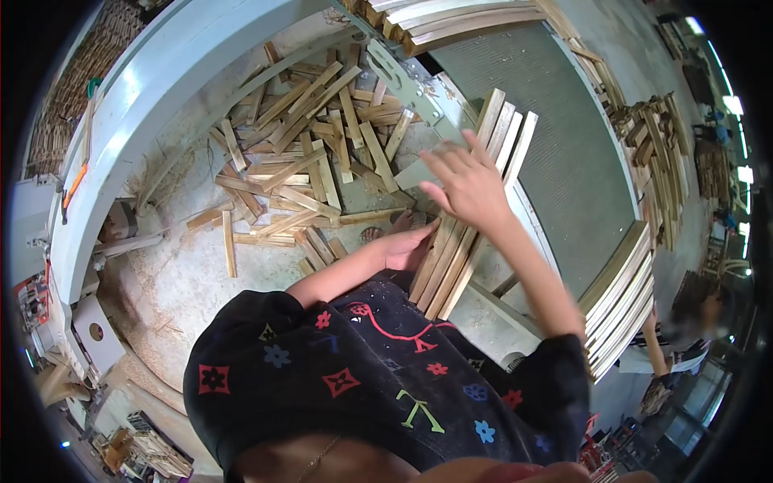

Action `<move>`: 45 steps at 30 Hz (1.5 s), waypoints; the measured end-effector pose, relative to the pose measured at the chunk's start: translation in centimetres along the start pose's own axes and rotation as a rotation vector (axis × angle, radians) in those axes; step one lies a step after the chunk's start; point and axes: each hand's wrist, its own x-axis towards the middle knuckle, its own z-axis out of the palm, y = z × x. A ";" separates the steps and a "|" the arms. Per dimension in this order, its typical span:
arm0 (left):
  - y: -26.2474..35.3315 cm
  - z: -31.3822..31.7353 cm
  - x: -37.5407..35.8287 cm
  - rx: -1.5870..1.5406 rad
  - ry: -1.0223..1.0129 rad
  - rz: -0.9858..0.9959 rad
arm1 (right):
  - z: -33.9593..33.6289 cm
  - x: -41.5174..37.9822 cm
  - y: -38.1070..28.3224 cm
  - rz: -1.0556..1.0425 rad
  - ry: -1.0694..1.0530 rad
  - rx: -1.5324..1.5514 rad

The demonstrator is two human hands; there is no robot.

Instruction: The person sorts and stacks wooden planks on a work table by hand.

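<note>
Several long wooden strips lie side by side, running from my shirt front across the edge of a grey machine table. My left hand is against their left side, with its thumb along the edge and the other fingers partly hidden beneath or beside the wood. Over the middle of the same strips is my right hand, fingers spread and holding nothing. Whether its palm touches the wood is unclear.
A loose heap of short wooden pieces covers the floor at the left, beside a curved machine frame. Stacked strips stand at the table's top and lower right. Another person is at the far right.
</note>
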 end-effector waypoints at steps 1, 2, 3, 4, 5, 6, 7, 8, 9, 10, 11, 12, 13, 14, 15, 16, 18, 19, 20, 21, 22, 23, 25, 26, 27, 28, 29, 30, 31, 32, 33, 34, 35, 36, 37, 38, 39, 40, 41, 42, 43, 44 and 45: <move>0.0 0.1 0.2 -0.044 -0.058 -0.009 | -0.1 0.2 0.5 -0.051 -0.163 -0.022; -0.1 0.1 0.4 -0.086 -0.119 -0.012 | -0.6 0.7 0.9 -0.107 -0.325 -0.046; -0.7 -1.7 1.1 -0.199 -0.190 -0.043 | -1.2 1.4 1.3 -0.166 -0.481 -0.075; -0.6 -2.0 1.1 -0.229 -0.156 -0.009 | -1.7 2.1 1.8 -0.228 -0.634 -0.110; -0.9 -2.3 1.0 -0.265 -0.124 0.026 | -1.9 1.4 2.5 -0.245 -0.311 -0.064; -1.0 -2.4 1.1 -0.309 -0.096 0.061 | -3.0 1.1 2.4 -0.095 -0.172 -0.109; -0.8 -2.6 1.5 -0.286 -0.145 0.020 | -4.6 0.8 1.9 0.048 -0.037 -0.152; -0.7 -2.9 1.8 -0.270 -0.191 -0.022 | -5.9 0.3 1.3 0.190 0.094 -0.188; -0.9 -3.2 2.0 -0.257 -0.234 -0.067 | -6.8 -0.6 0.9 0.421 0.088 -0.197; -1.4 -3.0 1.9 -0.242 -0.276 -0.115 | -7.5 -1.6 0.2 0.655 0.082 -0.208; -2.1 -2.5 2.0 -0.148 -0.192 -0.055 | -7.6 -2.7 -0.7 0.813 0.102 -0.123; -2.5 -2.3 2.3 -0.086 -0.138 -0.051 | -7.3 -4.0 -1.3 0.970 0.126 -0.041; -2.9 -2.0 2.7 -0.025 -0.085 -0.045 | -6.9 -5.2 -1.7 1.124 0.152 0.042; -3.3 -1.8 3.1 0.037 -0.028 -0.042 | -5.9 -5.9 -2.4 1.240 0.150 0.118; -3.1 -1.1 2.7 0.003 -0.018 -0.057 | -4.4 -6.8 -2.5 1.282 0.145 0.180; -3.4 -1.3 2.9 -0.003 -0.042 -0.044 | -2.9 -7.5 -2.7 1.326 0.145 0.246; -3.5 -1.3 3.1 -0.010 -0.087 -0.022 | -0.7 -8.0 -3.6 1.350 0.073 0.286; -3.5 -1.1 2.9 0.003 -0.087 -0.033 | 0.1 -8.5 -3.5 1.247 0.043 0.264; -3.6 -0.8 2.7 -0.002 -0.073 -0.027 | 0.3 -8.7 -3.5 1.173 0.152 0.215; -3.5 -0.5 2.3 -0.005 -0.055 -0.018 | 0.1 -8.4 -3.6 1.094 0.260 0.168; -3.5 -0.4 2.0 -0.008 -0.035 -0.011 | -0.1 -7.9 -3.8 1.016 0.367 0.124; -3.4 -0.5 1.9 -0.002 -0.028 -0.013 | -0.3 -7.2 -3.2 0.814 0.490 0.037; -3.6 -1.2 1.7 0.012 -0.013 -0.022 | -2.5 -4.6 -2.3 0.409 0.303 -0.060; -3.6 -1.1 1.2 -0.002 -0.023 -0.013 | -2.8 -3.7 -2.0 0.208 0.208 -0.108; -3.5 -0.7 0.8 -0.015 -0.037 -0.002 | -2.0 -3.0 -1.5 0.067 0.100 -0.053; -3.4 -0.6 0.6 -0.027 -0.053 0.010 | -1.0 -2.1 -1.0 -0.075 -0.007 -0.001; -4.1 -1.5 1.0 -0.029 -0.021 0.003 | -0.4 -1.5 -0.6 -0.219 -0.115 0.049; -4.0 -1.1 0.8 -0.110 -0.066 0.003 | -0.9 -0.8 -0.1 -0.228 -0.259 0.002; -3.6 -0.5 0.3 -0.192 -0.110 0.003 | -2.1 0.3 0.3 -0.237 -0.405 -0.046; -3.6 -0.2 -0.2 -0.275 -0.154 -0.001 | -2.8 0.7 0.3 -0.241 -0.551 -0.090; -4.0 -1.5 0.4 -0.273 -0.118 0.010 | -3.0 -0.3 0.9 -0.244 -0.251 -0.112; -3.8 -1.9 0.5 -0.235 -0.145 -0.012 | -4.6 -0.7 0.8 -0.109 -0.026 -0.166; -3.8 -2.1 0.7 -0.208 -0.179 -0.025 | -6.3 -1.1 0.7 0.012 0.191 -0.216; -4.1 -2.4 0.9 -0.188 -0.212 -0.037 | -7.1 -2.4 1.3 0.204 0.305 -0.317; -4.2 -3.2 1.3 -0.216 -0.240 -0.054 | -8.5 -3.5 0.5 0.531 0.292 -0.340; -4.8 -3.6 2.0 -0.147 -0.246 -0.025 | -9.4 -4.5 0.0 0.745 0.316 -0.243; -4.9 -2.8 2.1 -0.075 -0.251 0.004 | -9.5 -5.4 -0.7 0.941 0.282 -0.197; -4.7 -2.0 2.3 0.002 -0.254 0.033 | -8.8 -6.3 -1.3 1.092 0.273 -0.075; -4.3 -1.2 2.4 -0.074 -0.373 0.021 | -7.4 -7.2 -2.0 1.242 0.268 0.051; -4.1 -1.0 2.5 -0.070 -0.347 -0.002 | -6.3 -7.7 -2.8 1.390 0.264 0.183; -3.9 -0.8 2.5 -0.065 -0.319 -0.024 | -5.8 -7.8 -4.0 1.454 0.170 0.295; -3.6 -0.7 2.6 -0.060 -0.289 -0.045 | -5.1 -7.6 -5.2 1.511 0.073 0.410; -3.5 -0.3 2.5 -0.041 -0.242 -0.030 | -3.5 -8.2 -6.3 1.427 0.089 0.358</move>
